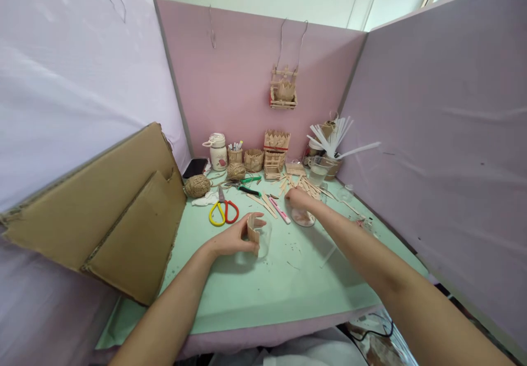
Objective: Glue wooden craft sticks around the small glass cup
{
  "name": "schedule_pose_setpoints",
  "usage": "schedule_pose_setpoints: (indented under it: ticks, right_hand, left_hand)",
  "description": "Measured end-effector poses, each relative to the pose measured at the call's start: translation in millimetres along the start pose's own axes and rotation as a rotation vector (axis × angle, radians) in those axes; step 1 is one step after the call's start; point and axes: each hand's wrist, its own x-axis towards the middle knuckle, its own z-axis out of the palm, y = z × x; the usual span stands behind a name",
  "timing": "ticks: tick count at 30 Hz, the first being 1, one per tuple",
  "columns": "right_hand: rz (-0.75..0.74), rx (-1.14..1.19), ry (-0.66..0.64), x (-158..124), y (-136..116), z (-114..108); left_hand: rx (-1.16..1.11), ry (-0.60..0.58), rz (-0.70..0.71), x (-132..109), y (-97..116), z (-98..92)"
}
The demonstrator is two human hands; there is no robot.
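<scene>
here, the left grip (235, 238) clasps a clear cup (265, 241) partly faced with wooden pieces (252, 230) over the worktop (296, 294); the right grip (298, 197) is at a shallow dish (304, 220), its state i cannot tell.

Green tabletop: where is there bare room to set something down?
Widest: the front of the tabletop, between left forearm and right forearm, this side of the clear cup held in the left hand. A narrower strip lies between the cardboard and the left forearm. The back is crowded: scissors, pliers, twine balls, and loose wooden sticks by the right hand.
</scene>
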Motion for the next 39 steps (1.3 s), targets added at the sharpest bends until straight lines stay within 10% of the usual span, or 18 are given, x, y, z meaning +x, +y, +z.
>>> schedule_pose_setpoints:
  ticks: [7, 18, 26, 32, 39]
  right_hand:
    - [0.205, 0.017, -0.006, -1, 10, -12]
    - [0.437, 0.037, -0.082, 23, -46, -9]
    - [0.397, 0.045, -0.033, -13, -33, -28]
    - [0.281, 0.204, 0.202, -83, -8, -37]
    - [0.150, 0.642, 0.354, -168, -1, -26]
  left_hand:
    - [-0.150, 0.028, 0.103, 0, -2, -0.6]
    - [-0.177, 0.098, 0.195, 1, -4, -1.4]
    - [-0.155, 0.165, 0.203, 0, 1, -2.5]
    - [-0.104, 0.424, 0.322, -1, 5, -3.7]
    - [0.195, 1.039, 0.345, -26, 46, -0.5]
